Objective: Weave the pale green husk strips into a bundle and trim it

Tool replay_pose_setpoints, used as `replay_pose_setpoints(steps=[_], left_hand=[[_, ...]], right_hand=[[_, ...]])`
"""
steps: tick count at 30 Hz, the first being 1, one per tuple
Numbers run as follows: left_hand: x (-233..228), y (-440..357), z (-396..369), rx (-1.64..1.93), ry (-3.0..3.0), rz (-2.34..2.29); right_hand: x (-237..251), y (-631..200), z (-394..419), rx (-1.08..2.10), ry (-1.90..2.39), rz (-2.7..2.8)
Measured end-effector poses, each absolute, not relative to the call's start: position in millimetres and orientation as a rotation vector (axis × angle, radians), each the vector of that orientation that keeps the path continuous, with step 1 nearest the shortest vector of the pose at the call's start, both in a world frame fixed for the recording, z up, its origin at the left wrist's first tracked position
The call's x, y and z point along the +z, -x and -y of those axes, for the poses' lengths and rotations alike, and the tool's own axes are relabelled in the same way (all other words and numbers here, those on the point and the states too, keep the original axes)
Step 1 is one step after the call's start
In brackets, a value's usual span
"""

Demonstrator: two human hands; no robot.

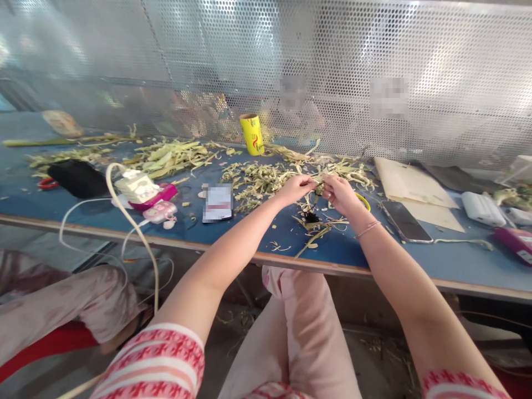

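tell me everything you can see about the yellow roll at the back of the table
The yellow roll is a small cylinder, apparently film or tape wound on a brownish cardboard core, with a red mark on its side. It stands upright, leaning slightly, on the blue table near the perforated metal screen, amid pale green plant scraps. Neither hand touches it.

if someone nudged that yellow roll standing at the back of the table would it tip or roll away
The yellow roll stands upright, taller than wide and leaning slightly, so a nudge would probably tip it. Being cylindrical, it might then roll until the plant scraps stop it.
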State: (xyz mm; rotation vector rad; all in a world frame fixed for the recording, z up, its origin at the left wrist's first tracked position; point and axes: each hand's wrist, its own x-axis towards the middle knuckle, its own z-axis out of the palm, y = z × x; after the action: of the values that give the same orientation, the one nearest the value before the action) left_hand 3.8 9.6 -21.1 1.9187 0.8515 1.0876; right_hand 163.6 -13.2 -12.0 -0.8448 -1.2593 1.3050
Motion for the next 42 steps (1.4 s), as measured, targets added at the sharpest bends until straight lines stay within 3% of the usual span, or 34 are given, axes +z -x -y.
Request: replay_pose_setpoints(steps=[6,15,20,35,42], left_hand=[[-18.6,-6.3,-4.8,1.038,-2.029,-0.880],[-22.2,-9.6,-3.9,0.947,-1.660,-0.728],[-25.6,-12.8,-3.9,0.945,-1.409,-0.588],[-29.9,-14.5,-11.4,1.027,-1.410,-0.729],[-25.0,-7.3,-13.3,1.213,-1.341,-0.807]], right_hand=[[-20.3,-161.5,6.0,1.173,0.952,1.344],[-21.0,-169.4,-0.4,0.336,1.213,1.830],[-16.6,-169.5,1.1,0.147,1.179,1.939],[-15.5,-171.3,-0.5,0.109,1.236,1.901],[-22.7,-177.0,-6.3,0.767,1.157,1.541]])
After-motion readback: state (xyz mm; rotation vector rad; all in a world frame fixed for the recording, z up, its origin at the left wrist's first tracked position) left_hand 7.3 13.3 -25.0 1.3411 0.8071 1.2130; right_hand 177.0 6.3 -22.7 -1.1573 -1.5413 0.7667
